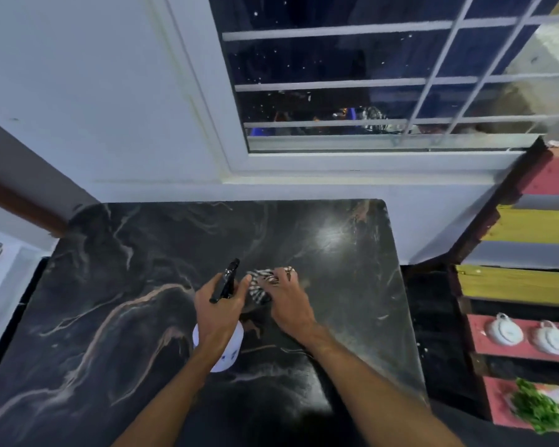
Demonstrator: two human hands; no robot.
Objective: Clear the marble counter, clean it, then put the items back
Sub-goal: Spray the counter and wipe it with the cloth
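Observation:
The black marble counter (117, 285) with pale veins fills the middle of the head view. My left hand (218, 312) grips a spray bottle over it; the black trigger head (227, 280) sticks out above my fingers and the white body (231, 353) shows below my wrist. Just to the right, my right hand (288, 300) presses a striped black-and-white cloth (258, 285) flat on the marble. The cloth is partly hidden under my fingers.
A white wall and a barred window (368, 85) stand behind the counter. At the right, a red and yellow slatted shelf (530, 224) holds two white lidded pots (505, 330) and green leaves (536, 408). A dark gap separates the counter's right edge from it.

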